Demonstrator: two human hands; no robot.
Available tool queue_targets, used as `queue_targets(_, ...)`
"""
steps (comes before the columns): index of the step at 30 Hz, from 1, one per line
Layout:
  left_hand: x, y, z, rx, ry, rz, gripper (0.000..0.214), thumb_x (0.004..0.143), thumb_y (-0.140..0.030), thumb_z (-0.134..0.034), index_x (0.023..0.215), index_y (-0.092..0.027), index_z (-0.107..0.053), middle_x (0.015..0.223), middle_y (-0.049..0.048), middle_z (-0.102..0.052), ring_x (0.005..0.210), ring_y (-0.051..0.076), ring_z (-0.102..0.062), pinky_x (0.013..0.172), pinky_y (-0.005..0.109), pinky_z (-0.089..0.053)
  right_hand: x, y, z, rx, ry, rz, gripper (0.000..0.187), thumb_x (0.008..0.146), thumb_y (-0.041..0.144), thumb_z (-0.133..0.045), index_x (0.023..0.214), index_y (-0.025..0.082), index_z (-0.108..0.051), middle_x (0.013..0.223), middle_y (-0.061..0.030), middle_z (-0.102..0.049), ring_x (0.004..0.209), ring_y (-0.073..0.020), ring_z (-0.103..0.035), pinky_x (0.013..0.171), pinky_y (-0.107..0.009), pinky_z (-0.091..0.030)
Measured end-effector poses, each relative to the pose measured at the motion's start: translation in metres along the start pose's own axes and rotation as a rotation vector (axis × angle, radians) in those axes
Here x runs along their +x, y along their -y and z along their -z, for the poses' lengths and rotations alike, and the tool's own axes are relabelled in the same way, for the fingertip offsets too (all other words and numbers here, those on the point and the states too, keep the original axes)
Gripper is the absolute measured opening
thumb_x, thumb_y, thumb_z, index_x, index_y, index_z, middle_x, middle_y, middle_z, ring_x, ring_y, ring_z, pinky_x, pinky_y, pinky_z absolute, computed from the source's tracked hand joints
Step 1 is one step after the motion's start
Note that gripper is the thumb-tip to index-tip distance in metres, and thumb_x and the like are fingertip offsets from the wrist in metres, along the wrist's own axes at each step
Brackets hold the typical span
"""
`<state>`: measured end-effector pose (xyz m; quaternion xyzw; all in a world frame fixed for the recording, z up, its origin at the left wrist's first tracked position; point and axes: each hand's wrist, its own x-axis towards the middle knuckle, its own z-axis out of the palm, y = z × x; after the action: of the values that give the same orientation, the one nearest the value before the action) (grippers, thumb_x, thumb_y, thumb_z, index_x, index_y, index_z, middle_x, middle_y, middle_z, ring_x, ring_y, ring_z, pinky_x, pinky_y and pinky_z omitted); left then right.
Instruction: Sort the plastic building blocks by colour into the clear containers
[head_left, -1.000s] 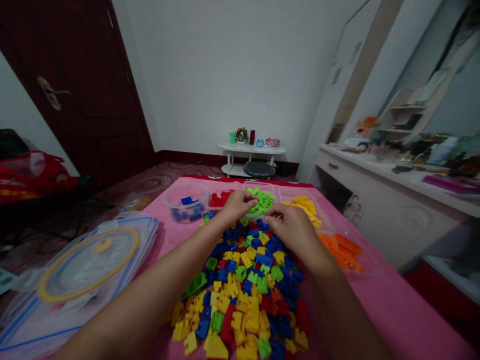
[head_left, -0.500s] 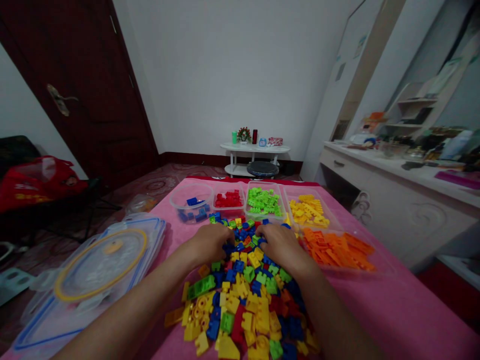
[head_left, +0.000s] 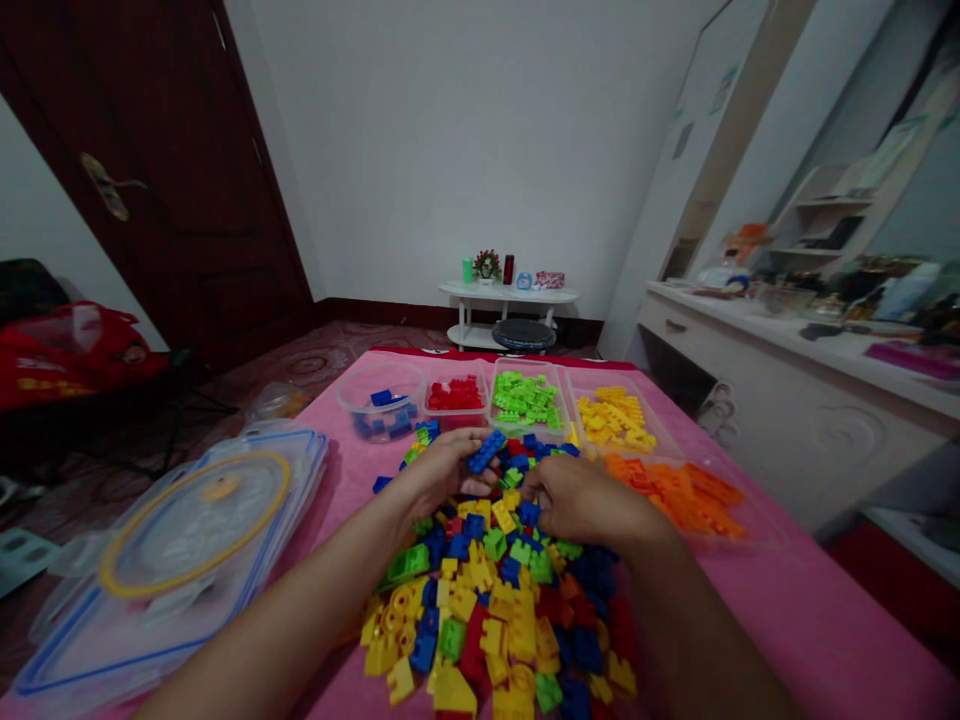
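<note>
A big heap of mixed building bricks [head_left: 480,575], yellow, blue, green, red and orange, lies in front of me on the pink cloth. Above its far left part, my left hand [head_left: 442,470] grips a long blue building brick [head_left: 487,452] between thumb and fingers, tilted with its studs showing. My right hand [head_left: 581,497] is low over the heap's right side, its fingers curled and pinched at a small blue building brick [head_left: 529,513]. Part of that brick is hidden by the fingertips.
Behind the heap stand clear containers: a round one [head_left: 346,405] with blue bricks, then red bricks [head_left: 455,393], green bricks [head_left: 529,400], yellow bricks [head_left: 616,418] and orange bricks [head_left: 686,497]. Stacked clear lids [head_left: 247,610] lie at left. A white dresser [head_left: 780,370] stands right.
My left hand has come up from the heap and turned, now showing a long blue brick in its grip. My right hand has shifted slightly right and nearer me, its fingers curling in.
</note>
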<state>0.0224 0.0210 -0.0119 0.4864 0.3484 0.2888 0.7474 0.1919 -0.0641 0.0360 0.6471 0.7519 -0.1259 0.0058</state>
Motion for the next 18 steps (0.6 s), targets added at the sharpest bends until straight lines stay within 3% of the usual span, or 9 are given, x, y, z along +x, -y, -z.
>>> queue_targets(4, -0.003, 0.004, 0.001, -0.178, 0.063, 0.076, 0.028, 0.087, -0.029, -0.045, 0.110, -0.014, -0.052, 0.086, 0.0078, -0.062, 0.063, 0.011, -0.063, 0.055, 0.020, -0.054, 0.003, 0.004, -0.004, 0.011, -0.041, -0.010, 0.020, 0.059, 0.015, -0.061, 0.078, 0.022, -0.067, 0.083, -0.0021, -0.067, 0.080, -0.0187, -0.059, 0.059, -0.025, -0.032)
queue_targets(10, -0.007, 0.002, -0.002, -0.231, 0.068, 0.084, 0.033, 0.089, -0.040, -0.045, 0.112, -0.017, -0.050, 0.092, 0.0093, -0.064, 0.071, 0.015, -0.066, 0.061, 0.025, -0.056, 0.007, -0.002, 0.005, 0.131, -0.218, -0.019, 0.011, 0.063, 0.018, -0.059, 0.073, 0.021, -0.062, 0.071, 0.0011, -0.062, 0.066, -0.0139, -0.053, 0.055, -0.024, -0.029)
queue_targets(14, -0.008, 0.004, -0.005, -0.310, 0.140, 0.102, 0.035, 0.088, -0.046, -0.044, 0.104, -0.016, -0.053, 0.083, 0.0066, -0.063, 0.067, 0.016, -0.066, 0.061, 0.028, -0.056, 0.013, 0.016, 0.004, 0.231, -0.449, 0.010, 0.013, 0.071, 0.019, -0.057, 0.082, 0.021, -0.063, 0.081, -0.0005, -0.063, 0.074, -0.0145, -0.055, 0.062, -0.024, -0.034)
queue_targets(18, -0.007, 0.010, -0.007, -0.468, 0.158, 0.166, 0.036, 0.088, -0.046, -0.044, 0.096, -0.013, -0.055, 0.070, 0.0044, -0.062, 0.059, 0.014, -0.064, 0.060, 0.029, -0.056, 0.020, 0.035, -0.009, 0.156, -0.466, 0.088, 0.020, 0.075, 0.016, -0.055, 0.090, 0.023, -0.068, 0.092, -0.0036, -0.061, 0.083, -0.0160, -0.057, 0.071, -0.025, -0.037)
